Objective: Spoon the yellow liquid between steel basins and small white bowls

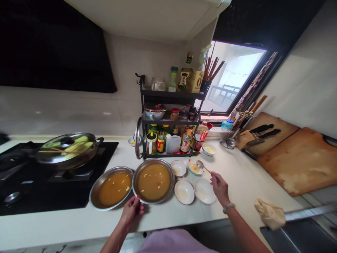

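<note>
My right hand (pixel 220 188) is closed around the handle of a metal spoon (pixel 200 164). The spoon's bowl is over a small patterned bowl (pixel 195 171) with some yellowish food in it. With thumb and curled fingers my left hand (pixel 131 212) grips the near rim of a round metal basin (pixel 153 181). Brown liquid with a few pale bits fills that basin. Just left of it, a second metal basin (pixel 112 188) holds similar liquid. Three white bowls, a small one (pixel 178 169), a middle one (pixel 184 192) and a larger one (pixel 205 190), stand between the basin and my right hand.
On the stove at left, a lidded pan (pixel 68 151) shows green vegetables through its glass lid. A black rack (pixel 170 121) of bottles and jars stands against the wall. Rightward are a knife block (pixel 249 138), cutting boards (pixel 297 161), a cloth (pixel 270 213) and the sink (pixel 302 237).
</note>
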Motion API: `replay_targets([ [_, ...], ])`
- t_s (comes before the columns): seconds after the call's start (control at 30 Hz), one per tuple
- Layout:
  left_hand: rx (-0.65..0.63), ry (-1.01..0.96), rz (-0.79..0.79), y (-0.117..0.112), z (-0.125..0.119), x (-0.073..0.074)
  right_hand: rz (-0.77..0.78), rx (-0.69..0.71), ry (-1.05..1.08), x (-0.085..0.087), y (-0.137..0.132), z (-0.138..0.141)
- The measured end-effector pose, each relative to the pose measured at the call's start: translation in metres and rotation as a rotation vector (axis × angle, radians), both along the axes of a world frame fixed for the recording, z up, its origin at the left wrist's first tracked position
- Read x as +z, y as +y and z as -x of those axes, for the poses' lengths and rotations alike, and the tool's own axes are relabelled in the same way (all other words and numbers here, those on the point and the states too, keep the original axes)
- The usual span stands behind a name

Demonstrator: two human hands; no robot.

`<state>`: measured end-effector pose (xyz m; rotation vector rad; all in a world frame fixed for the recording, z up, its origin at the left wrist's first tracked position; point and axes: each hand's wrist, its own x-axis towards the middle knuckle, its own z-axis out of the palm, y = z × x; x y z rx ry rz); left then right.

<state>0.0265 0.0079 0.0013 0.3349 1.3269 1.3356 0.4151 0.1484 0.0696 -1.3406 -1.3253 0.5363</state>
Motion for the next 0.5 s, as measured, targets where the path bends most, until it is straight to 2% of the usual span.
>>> replay_targets([
  [0.1,0.002,-0.020,-0.011,0.000,0.000,0.000,0.009,0.032,0.040,-0.007,0.003,0.005],
  [0.27,0.016,-0.048,-0.005,0.000,0.000,-0.001,0.090,-0.056,0.260,-0.011,0.007,0.015],
  [0.4,0.029,-0.063,-0.002,0.000,-0.001,-0.001,0.142,-0.159,0.412,-0.009,0.010,0.009],
  [0.5,0.029,-0.058,-0.010,0.000,0.000,-0.001,0.137,-0.196,0.448,-0.005,0.011,0.000],
])
